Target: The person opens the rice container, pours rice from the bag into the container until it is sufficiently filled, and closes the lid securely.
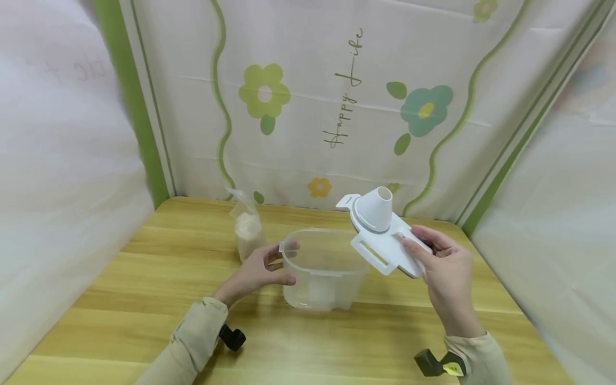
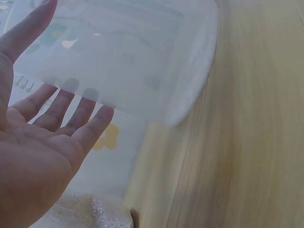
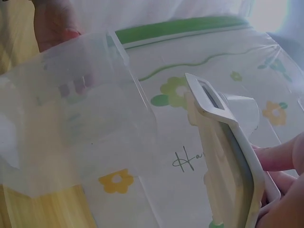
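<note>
A clear plastic container (image 1: 322, 289) stands on the table without its lid. At its left end is my left hand (image 1: 262, 270), the thumb toward the front and the fingers toward the back. Through the translucent wall (image 2: 142, 57) the left fingertips show faintly; whether the thumb touches cannot be told. My right hand (image 1: 447, 267) grips a white lid (image 1: 385, 243) by its right end, thumb on top, tilted above the container's right side. A cone-shaped white spout (image 1: 375, 209) rises from the lid, and slotted side latches (image 1: 372, 255) stick out from its edges.
Behind my left hand stands a clear bag of pale grains (image 1: 248, 235), its top loosely gathered. Printed fabric walls (image 1: 298, 155) surround the wooden table (image 1: 144, 299) at the back and sides.
</note>
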### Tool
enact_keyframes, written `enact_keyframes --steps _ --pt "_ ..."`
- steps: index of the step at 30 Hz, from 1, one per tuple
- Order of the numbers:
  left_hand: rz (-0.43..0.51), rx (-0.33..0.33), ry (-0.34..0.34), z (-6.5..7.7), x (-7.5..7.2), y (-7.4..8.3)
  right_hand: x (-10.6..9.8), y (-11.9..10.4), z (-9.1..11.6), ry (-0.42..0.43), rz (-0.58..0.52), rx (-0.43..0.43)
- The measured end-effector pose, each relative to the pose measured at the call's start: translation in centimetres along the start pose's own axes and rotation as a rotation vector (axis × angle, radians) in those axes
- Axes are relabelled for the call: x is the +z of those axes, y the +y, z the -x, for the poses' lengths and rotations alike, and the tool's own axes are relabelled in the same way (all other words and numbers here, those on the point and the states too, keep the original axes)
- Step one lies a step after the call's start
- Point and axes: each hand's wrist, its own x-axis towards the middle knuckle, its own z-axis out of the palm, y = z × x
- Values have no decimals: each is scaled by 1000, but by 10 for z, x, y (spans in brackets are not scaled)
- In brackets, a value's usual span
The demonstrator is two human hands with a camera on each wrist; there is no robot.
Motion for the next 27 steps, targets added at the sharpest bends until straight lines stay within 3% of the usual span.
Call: enact_keyframes --steps 13,21,27 --pt "39 -34 1 0 0 1 -19 7 1 190 -109 -15" --pt "36 -17 -3 -2 -2 0 -35 17 -4 341 -178 -7" --pt "30 -30 4 -1 -2 -1 -44 33 -8 405 -104 3"
